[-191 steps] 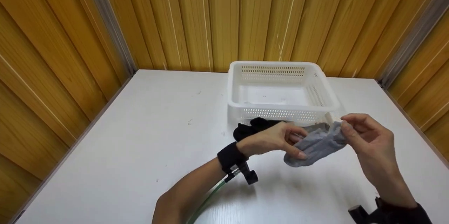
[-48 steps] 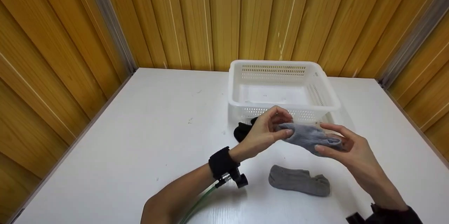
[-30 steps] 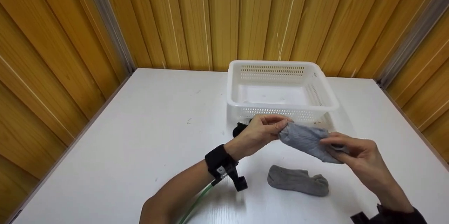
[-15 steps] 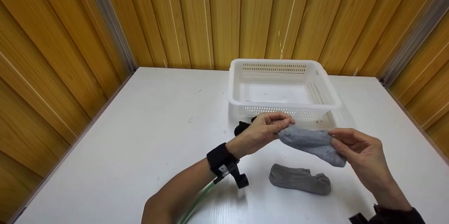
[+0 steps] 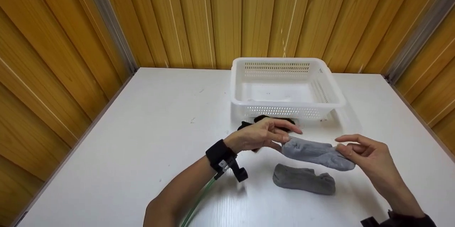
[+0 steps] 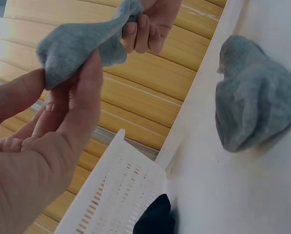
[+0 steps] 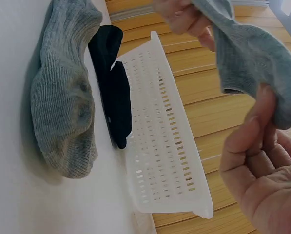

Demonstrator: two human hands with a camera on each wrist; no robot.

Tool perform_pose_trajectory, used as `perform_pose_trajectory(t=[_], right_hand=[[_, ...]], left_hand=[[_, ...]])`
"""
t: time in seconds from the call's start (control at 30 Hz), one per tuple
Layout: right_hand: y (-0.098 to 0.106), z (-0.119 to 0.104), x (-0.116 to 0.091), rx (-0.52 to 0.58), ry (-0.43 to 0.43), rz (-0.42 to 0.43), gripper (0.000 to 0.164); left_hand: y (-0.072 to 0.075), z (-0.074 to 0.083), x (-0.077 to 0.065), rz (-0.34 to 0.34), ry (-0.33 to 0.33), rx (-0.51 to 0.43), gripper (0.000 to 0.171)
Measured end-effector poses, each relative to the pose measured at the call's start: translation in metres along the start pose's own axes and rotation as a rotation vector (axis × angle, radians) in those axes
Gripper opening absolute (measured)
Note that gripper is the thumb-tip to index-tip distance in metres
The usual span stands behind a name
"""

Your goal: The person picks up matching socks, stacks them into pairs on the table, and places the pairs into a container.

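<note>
A light blue-grey ankle sock (image 5: 314, 153) is stretched sideways above the table, in front of the basket. My left hand (image 5: 261, 135) pinches its left end between thumb and fingers. At the other end my right hand (image 5: 369, 154) pinches it near the upper edge, and the rounded tip hangs below those fingers. In the right wrist view the ribbed opening of the held sock (image 7: 233, 85) faces down. Below it on the table lies a darker grey sock (image 5: 304, 180), flat and lengthwise. Black socks (image 5: 280, 123) lie behind my left hand, partly hidden by it.
A white perforated plastic basket (image 5: 288, 105) stands at the back of the white table (image 5: 153, 123), with nothing seen inside. Yellow wood-look panels (image 5: 227, 17) close off the back and both sides. A green cable (image 5: 199, 202) runs along my left forearm from the wrist camera.
The darker grey sock, earlier bunched behind the blue-grey one, now lies on the table. The blue-grey sock has been turned, straightened and lowered slightly; more of the black socks shows.
</note>
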State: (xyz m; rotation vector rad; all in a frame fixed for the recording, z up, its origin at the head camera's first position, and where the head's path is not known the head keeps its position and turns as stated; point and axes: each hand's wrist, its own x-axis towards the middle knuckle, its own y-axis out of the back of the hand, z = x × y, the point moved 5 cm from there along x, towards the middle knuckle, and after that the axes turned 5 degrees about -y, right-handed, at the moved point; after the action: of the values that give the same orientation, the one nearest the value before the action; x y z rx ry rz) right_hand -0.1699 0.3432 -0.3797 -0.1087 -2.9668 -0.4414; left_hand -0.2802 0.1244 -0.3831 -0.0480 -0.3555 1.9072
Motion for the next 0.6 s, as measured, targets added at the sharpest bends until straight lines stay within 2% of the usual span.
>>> perform_pose_trajectory(t=[0.1,0.2,0.37,0.47,0.6], right_hand=[[0.000,0.007,-0.003,0.014,-0.062,-0.111,0.034],[-0.001,0.013,-0.005,0.037,-0.120,-0.174,0.038],[-0.003,0.020,-0.007,-0.063,-0.182,-0.236,0.040],[-0.006,0.025,-0.007,-0.129,-0.175,-0.301,0.041],[-0.015,0.031,-0.005,-0.190,-0.094,-0.416,0.035]], left_hand=[[0.010,-0.005,-0.001,-0.009,0.044,0.023,0.033],[0.017,-0.010,-0.002,-0.012,0.103,0.036,0.034],[0.015,-0.022,-0.005,-0.095,0.231,0.125,0.038],[0.009,-0.031,-0.007,-0.111,0.327,0.170,0.040],[0.005,-0.041,-0.010,-0.051,0.421,0.279,0.039]])
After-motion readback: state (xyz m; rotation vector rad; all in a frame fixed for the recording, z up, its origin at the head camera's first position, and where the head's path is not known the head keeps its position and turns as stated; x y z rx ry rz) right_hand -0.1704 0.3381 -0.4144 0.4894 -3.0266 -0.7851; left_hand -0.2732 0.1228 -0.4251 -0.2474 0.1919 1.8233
